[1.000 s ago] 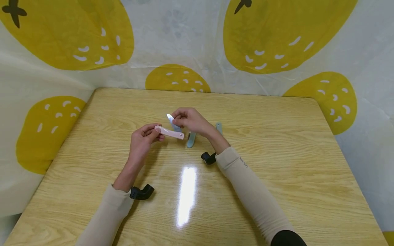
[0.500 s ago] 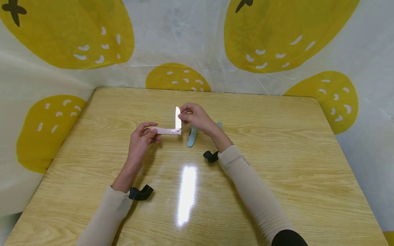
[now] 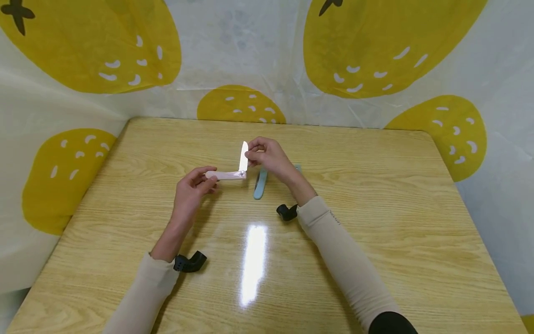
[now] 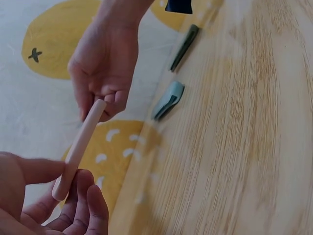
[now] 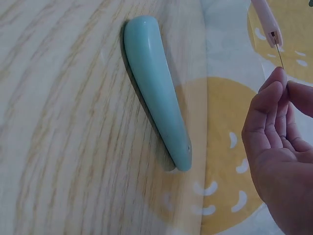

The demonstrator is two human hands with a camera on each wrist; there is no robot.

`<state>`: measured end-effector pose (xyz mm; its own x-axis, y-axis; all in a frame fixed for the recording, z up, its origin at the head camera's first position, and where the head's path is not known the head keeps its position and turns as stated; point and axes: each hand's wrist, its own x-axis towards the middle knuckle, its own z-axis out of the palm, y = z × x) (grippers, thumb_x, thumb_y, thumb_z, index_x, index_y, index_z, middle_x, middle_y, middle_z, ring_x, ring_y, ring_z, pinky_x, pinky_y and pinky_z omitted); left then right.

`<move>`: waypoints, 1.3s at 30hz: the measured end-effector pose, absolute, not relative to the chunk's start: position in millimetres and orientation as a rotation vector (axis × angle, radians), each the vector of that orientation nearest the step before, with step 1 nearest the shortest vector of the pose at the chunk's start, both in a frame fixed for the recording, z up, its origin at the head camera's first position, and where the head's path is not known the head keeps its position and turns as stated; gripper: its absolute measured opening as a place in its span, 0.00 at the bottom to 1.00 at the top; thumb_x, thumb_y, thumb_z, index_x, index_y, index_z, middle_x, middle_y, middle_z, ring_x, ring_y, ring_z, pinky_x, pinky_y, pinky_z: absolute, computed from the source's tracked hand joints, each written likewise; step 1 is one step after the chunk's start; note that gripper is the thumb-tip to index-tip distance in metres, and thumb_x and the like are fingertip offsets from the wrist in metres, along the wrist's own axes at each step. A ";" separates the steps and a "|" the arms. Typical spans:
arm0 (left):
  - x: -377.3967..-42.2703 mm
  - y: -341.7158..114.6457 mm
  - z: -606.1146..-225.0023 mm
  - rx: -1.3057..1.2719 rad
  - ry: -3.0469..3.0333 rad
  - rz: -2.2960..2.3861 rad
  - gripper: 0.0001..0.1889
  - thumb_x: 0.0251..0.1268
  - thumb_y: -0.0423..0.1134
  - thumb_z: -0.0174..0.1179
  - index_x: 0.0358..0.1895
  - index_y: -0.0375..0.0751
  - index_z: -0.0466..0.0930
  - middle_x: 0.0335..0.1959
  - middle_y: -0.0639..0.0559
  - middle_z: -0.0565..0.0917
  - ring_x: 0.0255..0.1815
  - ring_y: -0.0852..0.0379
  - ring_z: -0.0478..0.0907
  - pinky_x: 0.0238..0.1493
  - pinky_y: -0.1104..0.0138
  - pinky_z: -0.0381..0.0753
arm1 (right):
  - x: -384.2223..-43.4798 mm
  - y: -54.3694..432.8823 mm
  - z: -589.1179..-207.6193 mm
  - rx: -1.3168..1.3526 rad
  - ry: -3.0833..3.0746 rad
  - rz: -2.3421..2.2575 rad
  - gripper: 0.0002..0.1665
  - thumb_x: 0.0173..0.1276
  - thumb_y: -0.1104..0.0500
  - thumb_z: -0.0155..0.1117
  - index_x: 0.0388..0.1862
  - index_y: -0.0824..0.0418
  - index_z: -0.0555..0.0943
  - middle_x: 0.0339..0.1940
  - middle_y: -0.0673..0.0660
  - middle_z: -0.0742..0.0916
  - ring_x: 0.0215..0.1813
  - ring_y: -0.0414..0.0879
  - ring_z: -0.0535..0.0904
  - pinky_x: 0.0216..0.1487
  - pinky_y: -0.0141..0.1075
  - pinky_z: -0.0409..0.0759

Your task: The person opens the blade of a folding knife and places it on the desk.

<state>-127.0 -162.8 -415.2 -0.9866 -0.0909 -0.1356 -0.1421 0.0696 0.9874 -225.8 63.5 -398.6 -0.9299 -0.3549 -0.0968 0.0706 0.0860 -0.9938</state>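
Pink folding knife [image 3: 227, 175], held above the worktop [image 3: 375, 208] — left hand [image 3: 193, 188] gripping the handle, right hand [image 3: 267, 155] pinching the half-open blade [image 3: 244, 156] (roughly square to the handle) — risks nicking fingertips should that pinch slip.

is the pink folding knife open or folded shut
Partly open: the blade stands roughly square to the pink handle, pinched by the right hand; the left hand holds the handle.
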 end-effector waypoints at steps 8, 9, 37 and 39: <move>-126.5 -164.4 -417.4 -0.272 2.303 2.085 0.23 0.67 0.37 0.72 0.64 0.34 0.81 0.38 0.56 0.88 0.38 0.65 0.85 0.43 0.69 0.89 | -226.3 64.4 -399.4 -0.218 2.031 -1.972 0.03 0.74 0.69 0.65 0.42 0.67 0.79 0.31 0.51 0.83 0.32 0.43 0.84 0.48 0.46 0.88; -126.6 -164.2 -417.3 -0.283 2.309 2.082 0.23 0.67 0.37 0.72 0.63 0.34 0.82 0.38 0.56 0.88 0.38 0.66 0.85 0.43 0.70 0.88 | -226.3 64.3 -399.4 -0.208 2.028 -1.979 0.03 0.74 0.69 0.64 0.43 0.67 0.79 0.31 0.51 0.84 0.32 0.43 0.84 0.49 0.48 0.88; -125.1 -159.9 -421.6 -0.429 2.443 2.198 0.17 0.62 0.39 0.76 0.52 0.38 0.90 0.26 0.65 0.89 0.24 0.62 0.84 0.27 0.72 0.82 | -227.1 67.1 -404.4 -0.077 1.915 -2.142 0.02 0.74 0.68 0.65 0.42 0.65 0.80 0.28 0.52 0.88 0.30 0.41 0.88 0.45 0.39 0.90; -124.9 -159.8 -421.8 -0.441 2.450 2.207 0.16 0.61 0.38 0.77 0.52 0.38 0.90 0.26 0.65 0.89 0.24 0.61 0.84 0.26 0.72 0.81 | -227.1 66.1 -405.2 -0.066 1.915 -2.149 0.03 0.74 0.68 0.66 0.41 0.64 0.80 0.28 0.52 0.88 0.30 0.41 0.88 0.43 0.37 0.89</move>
